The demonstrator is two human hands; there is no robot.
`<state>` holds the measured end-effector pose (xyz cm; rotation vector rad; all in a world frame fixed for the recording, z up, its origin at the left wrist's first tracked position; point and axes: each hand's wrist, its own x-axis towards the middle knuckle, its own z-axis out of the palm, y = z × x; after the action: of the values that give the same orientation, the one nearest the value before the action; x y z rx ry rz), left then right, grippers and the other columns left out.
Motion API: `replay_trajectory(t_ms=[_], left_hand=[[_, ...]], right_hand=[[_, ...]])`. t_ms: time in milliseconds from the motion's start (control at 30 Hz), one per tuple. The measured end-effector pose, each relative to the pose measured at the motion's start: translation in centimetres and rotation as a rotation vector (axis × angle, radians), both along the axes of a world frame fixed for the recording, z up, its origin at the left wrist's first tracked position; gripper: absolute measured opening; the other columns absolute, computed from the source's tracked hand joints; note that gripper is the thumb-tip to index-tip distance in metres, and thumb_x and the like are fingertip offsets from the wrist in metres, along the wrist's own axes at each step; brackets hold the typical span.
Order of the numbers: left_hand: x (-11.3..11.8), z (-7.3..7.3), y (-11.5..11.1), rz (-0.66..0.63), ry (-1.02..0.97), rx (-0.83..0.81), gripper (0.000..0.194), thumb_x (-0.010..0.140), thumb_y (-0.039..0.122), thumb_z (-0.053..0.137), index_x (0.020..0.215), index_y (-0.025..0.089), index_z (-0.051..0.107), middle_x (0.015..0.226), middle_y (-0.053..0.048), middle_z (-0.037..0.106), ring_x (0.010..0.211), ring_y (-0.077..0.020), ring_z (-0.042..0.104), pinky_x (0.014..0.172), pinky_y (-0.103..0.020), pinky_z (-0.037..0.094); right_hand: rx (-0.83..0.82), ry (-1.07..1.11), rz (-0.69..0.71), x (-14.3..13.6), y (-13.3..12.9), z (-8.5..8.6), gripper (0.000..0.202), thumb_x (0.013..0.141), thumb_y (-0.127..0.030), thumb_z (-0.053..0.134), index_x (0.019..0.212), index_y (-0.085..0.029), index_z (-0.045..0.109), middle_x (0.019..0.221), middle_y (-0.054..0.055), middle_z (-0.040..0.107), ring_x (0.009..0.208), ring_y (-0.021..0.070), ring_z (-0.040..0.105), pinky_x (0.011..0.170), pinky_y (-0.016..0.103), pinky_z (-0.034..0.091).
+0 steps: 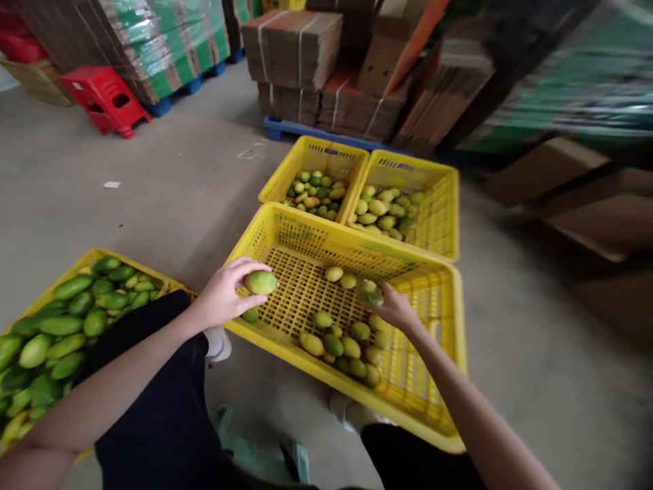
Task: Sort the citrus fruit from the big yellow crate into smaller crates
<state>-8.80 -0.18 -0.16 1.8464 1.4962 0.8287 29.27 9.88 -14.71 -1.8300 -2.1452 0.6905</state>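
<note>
Above the left end of a big yellow plastic crate (286, 340), my left hand (227, 294) is closed around a yellow-green lemon (261, 282), thumb below and fingers on top. On the crate's far right side, my right hand (395, 306) grips a greenish lemon (369, 292); its fingers are partly hidden. Beneath the hands, several loose lemons (351, 348) lie grouped at the crate's near right. Two small yellow ones (334, 273) sit near the middle, and a green one (249, 314) rests by the left wall under my left hand.
Two yellow crates (363, 194) with lemons adjoin the far side. At left stands a crate heaped with green lemons (61, 327). Behind are bundled cardboard stacks (293, 51) on a blue pallet (275, 128), and a red stool (107, 99). Cardboard boxes (602, 204) stand at right.
</note>
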Motion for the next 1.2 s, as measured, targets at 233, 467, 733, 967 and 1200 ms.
replay_trajectory(t_ms=[233, 467, 733, 967, 1200], left_hand=[[4.3, -1.2, 0.2, -0.159, -0.189, 0.106, 0.041, 0.079, 0.033, 0.077, 0.116, 0.020, 0.067, 0.114, -0.010, 0.075, 0.105, -0.0238, 0.071, 0.096, -0.045, 0.057], [7.4, -1.2, -0.8, -0.199, -0.265, 0.262, 0.041, 0.079, 0.032, 0.078, 0.116, 0.018, 0.066, 0.108, -0.011, 0.075, 0.096, -0.0228, 0.073, 0.085, -0.041, 0.062], [7.1, -0.4, -0.9, -0.301, -0.141, 0.605, 0.032, 0.092, 0.019, 0.066, 0.123, 0.023, 0.061, 0.128, -0.010, 0.069, 0.119, -0.0204, 0.065, 0.104, -0.045, 0.055], [6.7, -0.5, -1.2, -0.229, -0.097, 0.642, 0.031, 0.092, 0.014, 0.063, 0.122, 0.023, 0.061, 0.128, -0.008, 0.068, 0.121, -0.0203, 0.065, 0.104, -0.043, 0.055], [6.2, 0.0, -1.2, -0.238, -0.185, 0.588, 0.029, 0.088, 0.024, 0.072, 0.115, 0.022, 0.063, 0.121, -0.008, 0.072, 0.116, -0.0201, 0.067, 0.110, -0.047, 0.048]], right_hand=[[0.398, 0.166, -0.174, -3.4, -10.6, 13.3, 0.054, 0.071, -0.040, 0.069, 0.120, -0.023, 0.053, 0.109, 0.012, 0.071, 0.088, 0.0286, 0.070, 0.079, 0.045, 0.058], [0.551, 0.321, -0.189, -7.6, -15.8, 13.9, 0.046, 0.076, -0.039, 0.072, 0.115, -0.025, 0.051, 0.104, 0.008, 0.070, 0.090, 0.0267, 0.069, 0.079, 0.044, 0.059], [0.826, 0.217, -0.063, -10.1, -14.4, 12.9, 0.048, 0.081, -0.018, 0.064, 0.126, -0.024, 0.048, 0.122, 0.014, 0.064, 0.115, 0.0301, 0.064, 0.095, 0.053, 0.056], [0.972, 0.205, 0.021, -11.2, -14.2, 13.5, 0.051, 0.082, -0.012, 0.060, 0.130, -0.024, 0.045, 0.124, 0.016, 0.062, 0.114, 0.0313, 0.064, 0.093, 0.054, 0.057], [0.852, 0.311, 0.026, -10.9, -14.6, 13.5, 0.048, 0.083, -0.022, 0.067, 0.128, -0.022, 0.050, 0.127, 0.017, 0.063, 0.120, 0.0328, 0.061, 0.101, 0.054, 0.053]])
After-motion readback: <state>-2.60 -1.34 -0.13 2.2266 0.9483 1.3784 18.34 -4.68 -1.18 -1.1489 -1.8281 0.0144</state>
